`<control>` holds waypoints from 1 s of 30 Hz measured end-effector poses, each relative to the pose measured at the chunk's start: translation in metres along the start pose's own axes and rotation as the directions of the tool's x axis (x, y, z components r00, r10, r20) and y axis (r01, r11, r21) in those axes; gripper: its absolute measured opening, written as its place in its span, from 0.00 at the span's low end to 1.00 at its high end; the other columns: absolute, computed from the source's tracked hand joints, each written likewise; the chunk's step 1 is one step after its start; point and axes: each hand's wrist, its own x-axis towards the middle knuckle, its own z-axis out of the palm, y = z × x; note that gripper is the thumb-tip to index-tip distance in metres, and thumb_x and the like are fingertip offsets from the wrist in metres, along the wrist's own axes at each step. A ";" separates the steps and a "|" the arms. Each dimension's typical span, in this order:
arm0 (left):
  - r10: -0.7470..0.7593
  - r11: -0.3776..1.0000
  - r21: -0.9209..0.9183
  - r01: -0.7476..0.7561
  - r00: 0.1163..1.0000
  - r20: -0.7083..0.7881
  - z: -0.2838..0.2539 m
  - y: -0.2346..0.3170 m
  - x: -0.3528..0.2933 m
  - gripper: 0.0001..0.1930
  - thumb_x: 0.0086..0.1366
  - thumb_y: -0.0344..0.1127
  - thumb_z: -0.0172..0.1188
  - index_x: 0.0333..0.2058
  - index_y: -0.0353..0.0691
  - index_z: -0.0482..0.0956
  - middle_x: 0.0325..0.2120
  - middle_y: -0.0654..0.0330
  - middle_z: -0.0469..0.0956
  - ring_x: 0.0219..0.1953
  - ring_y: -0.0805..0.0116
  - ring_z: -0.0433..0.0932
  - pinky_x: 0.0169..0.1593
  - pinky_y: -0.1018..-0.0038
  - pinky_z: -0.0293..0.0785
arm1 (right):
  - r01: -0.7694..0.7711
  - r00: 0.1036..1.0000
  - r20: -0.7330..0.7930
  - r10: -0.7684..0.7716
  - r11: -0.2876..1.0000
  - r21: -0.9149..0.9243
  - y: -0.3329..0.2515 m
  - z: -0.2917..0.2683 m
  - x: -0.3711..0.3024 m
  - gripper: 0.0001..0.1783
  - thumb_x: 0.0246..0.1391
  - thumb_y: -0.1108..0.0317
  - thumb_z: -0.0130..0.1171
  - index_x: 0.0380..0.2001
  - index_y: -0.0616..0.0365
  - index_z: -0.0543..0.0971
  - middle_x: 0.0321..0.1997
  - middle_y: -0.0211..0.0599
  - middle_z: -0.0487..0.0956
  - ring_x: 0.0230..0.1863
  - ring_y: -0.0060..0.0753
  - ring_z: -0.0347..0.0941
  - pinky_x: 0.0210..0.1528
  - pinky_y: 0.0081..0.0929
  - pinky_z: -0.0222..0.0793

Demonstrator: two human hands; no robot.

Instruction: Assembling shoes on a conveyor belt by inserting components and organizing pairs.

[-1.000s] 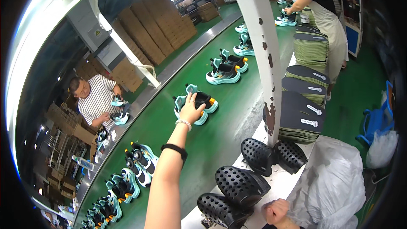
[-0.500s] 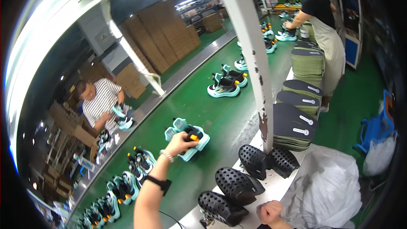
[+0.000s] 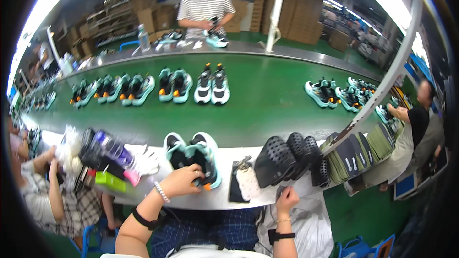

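My left hand point(image 3: 180, 181) grips a pair of teal, white and black sneakers point(image 3: 210, 149) at the heel end, where orange pull tabs show. The pair rests upright on the white table point(image 3: 224, 163) right in front of me, toes pointing away. My right hand point(image 3: 288, 198) is closed at the table's near edge; whatever its fingers hold, if anything, is hidden. Beside it stand several black perforated clog-like forms point(image 3: 276, 161). A phone in a pale patterned case point(image 3: 247, 184) lies on a dark flat item between my hands.
Beyond the table runs a green conveyor belt point(image 3: 267, 93) with several sneaker pairs point(image 3: 212, 86). Stacked insoles point(image 3: 351, 157) and a slanting white post point(image 3: 366, 110) stand right. A purple bottle point(image 3: 114, 149) and green box point(image 3: 111, 180) lie left. People work on both sides and opposite.
My view has turned left. The left hand has brought the sneakers from above the belt onto the white table near me. The right hand is still closed.
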 end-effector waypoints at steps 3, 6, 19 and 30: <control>-0.048 0.994 -0.106 0.021 0.965 -0.257 -0.003 0.012 -0.016 0.14 0.54 0.32 0.59 0.39 0.35 0.76 0.48 0.48 0.73 0.44 0.50 0.77 0.48 0.61 0.75 | 0.014 1.000 -0.011 -0.014 0.998 -0.064 0.002 -0.001 0.002 0.18 0.61 0.67 0.49 0.18 0.63 0.70 0.16 0.51 0.70 0.20 0.56 0.67 0.23 0.44 0.57; -0.266 0.960 -0.036 0.277 0.871 -0.414 -0.002 0.000 -0.001 0.07 0.55 0.27 0.54 0.30 0.29 0.77 0.35 0.42 0.79 0.38 0.48 0.80 0.44 0.61 0.77 | 0.019 0.999 -0.042 -0.023 0.996 -0.087 0.001 0.000 0.002 0.18 0.61 0.66 0.49 0.18 0.63 0.71 0.17 0.52 0.70 0.20 0.56 0.67 0.23 0.44 0.57; -0.479 0.837 0.170 0.520 0.847 -0.231 0.061 -0.096 0.071 0.13 0.59 0.34 0.52 0.37 0.37 0.83 0.39 0.45 0.81 0.42 0.51 0.81 0.47 0.62 0.77 | -0.088 0.985 -0.094 0.142 0.897 0.434 -0.145 -0.092 0.052 0.13 0.63 0.65 0.50 0.28 0.60 0.78 0.20 0.19 0.68 0.18 0.09 0.55 0.19 0.15 0.48; -0.242 0.830 0.428 0.358 0.922 -0.302 0.107 -0.036 0.028 0.10 0.58 0.33 0.53 0.30 0.40 0.84 0.30 0.51 0.83 0.33 0.57 0.83 0.38 0.66 0.78 | 0.209 0.878 0.465 0.115 0.782 -0.587 -0.171 -0.069 0.139 0.30 0.52 0.40 0.59 0.34 0.62 0.78 0.32 0.46 0.82 0.37 0.46 0.81 0.39 0.39 0.76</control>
